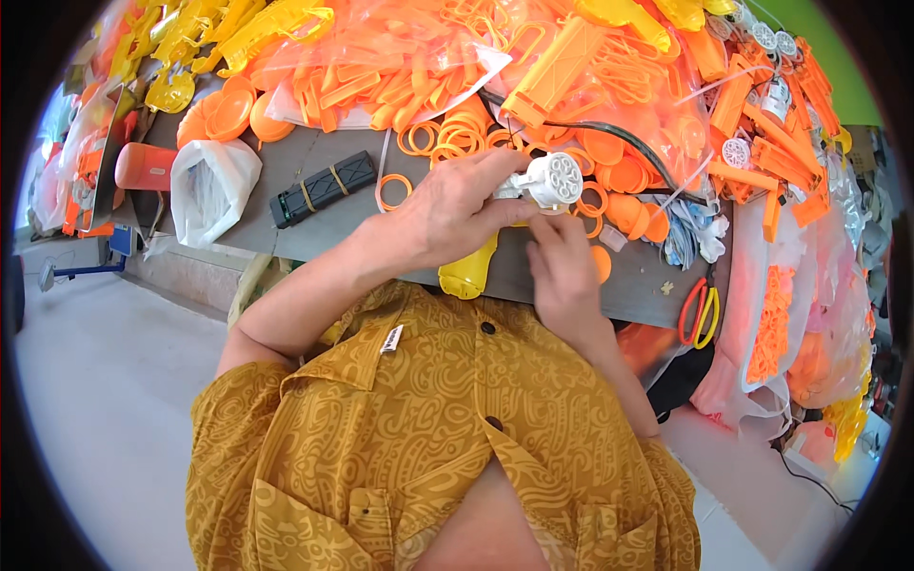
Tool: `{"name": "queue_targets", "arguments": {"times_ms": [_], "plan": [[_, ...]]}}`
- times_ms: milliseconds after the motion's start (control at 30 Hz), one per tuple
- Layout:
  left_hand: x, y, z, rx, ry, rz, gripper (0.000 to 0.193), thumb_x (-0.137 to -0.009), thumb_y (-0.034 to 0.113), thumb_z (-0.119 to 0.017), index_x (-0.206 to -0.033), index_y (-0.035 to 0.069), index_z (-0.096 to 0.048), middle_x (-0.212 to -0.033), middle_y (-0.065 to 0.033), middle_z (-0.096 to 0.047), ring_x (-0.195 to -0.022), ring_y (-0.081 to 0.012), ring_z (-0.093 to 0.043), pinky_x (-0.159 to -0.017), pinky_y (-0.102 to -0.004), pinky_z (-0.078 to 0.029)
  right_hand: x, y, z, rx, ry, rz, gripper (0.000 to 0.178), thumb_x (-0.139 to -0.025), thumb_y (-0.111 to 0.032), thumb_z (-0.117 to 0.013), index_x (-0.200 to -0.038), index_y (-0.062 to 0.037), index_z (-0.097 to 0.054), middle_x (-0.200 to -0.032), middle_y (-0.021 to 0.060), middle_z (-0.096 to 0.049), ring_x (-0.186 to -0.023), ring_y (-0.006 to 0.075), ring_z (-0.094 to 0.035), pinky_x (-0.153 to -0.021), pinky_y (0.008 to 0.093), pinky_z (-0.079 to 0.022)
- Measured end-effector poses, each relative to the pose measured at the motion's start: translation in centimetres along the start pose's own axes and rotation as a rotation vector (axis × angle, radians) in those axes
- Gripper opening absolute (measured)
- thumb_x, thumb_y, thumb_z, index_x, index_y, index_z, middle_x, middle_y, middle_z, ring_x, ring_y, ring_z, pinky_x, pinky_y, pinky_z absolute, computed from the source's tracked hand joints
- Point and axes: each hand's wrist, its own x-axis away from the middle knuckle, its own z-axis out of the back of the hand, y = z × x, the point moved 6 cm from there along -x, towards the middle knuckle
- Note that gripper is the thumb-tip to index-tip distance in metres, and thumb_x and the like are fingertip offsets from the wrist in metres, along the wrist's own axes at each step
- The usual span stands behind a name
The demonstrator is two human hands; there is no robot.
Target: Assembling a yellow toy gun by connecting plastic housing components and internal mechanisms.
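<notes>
Over the near edge of the table, my left hand (pixel 440 205) pinches a white plastic part (pixel 554 183) between thumb and fingers. Its round end has several holes in its face and points right. My right hand (pixel 566 271) is just below that end, fingers curled inward; whether they grip anything is hidden. A yellow plastic shell piece (pixel 466 273) lies under my left hand at the table's edge. Orange rings (pixel 395 191) lie scattered just beyond both hands, with orange round caps (pixel 628 214) to the right.
Orange parts (pixel 381 86) are heaped at the back, yellow ones (pixel 276 33) behind left. A white bag (pixel 211 190) and a dark banded block (pixel 324 188) are at left. Scissors (pixel 700 312) with red and yellow handles hang at the right edge. A black cable (pixel 619 133) crosses the heap.
</notes>
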Motion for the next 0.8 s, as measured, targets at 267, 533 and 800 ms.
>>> {"name": "queue_targets", "arguments": {"times_ms": [267,533,800], "plan": [[-0.5,1.4,0.8,-0.065,-0.046,-0.032,0.033,-0.072,0.014,-0.063,-0.101,0.004,-0.050,-0.083,-0.0143,-0.053,-0.073,-0.0323,-0.055,-0.062,-0.0379,-0.043,-3.4,0.4,2.6,-0.421,0.149,-0.080,0.040,-0.077,-0.005,-0.058,-0.113,0.0009,-0.044,-0.101,0.0096,-0.052,-0.086,0.0145,-0.051,-0.075,0.0260,-0.042],[1.5,5.7,4.4,-0.011,-0.064,0.044,0.032,-0.071,0.011,-0.064,-0.100,0.004,-0.051,-0.077,-0.0111,-0.053,-0.061,-0.0222,-0.055,-0.053,-0.0304,-0.045,-2.6,3.8,1.4,-0.847,0.227,-0.250,0.031,-0.084,-0.011,-0.052,-0.112,0.0006,-0.045,-0.097,0.0042,-0.051,-0.086,0.0098,-0.048,-0.076,0.0218,-0.038],[-0.7,3.0,4.0,-0.329,-0.027,-0.191,0.027,-0.071,0.004,-0.052,-0.098,0.008,-0.056,-0.091,-0.0111,-0.057,-0.075,-0.0289,-0.056,-0.063,-0.0345,-0.046,-2.1,5.1,0.2,-1.165,0.251,-0.326,0.033,-0.087,-0.015,-0.045,-0.115,0.0026,-0.042,-0.106,0.0106,-0.052,-0.096,0.0167,-0.051,-0.083,0.0291,-0.041]]}}
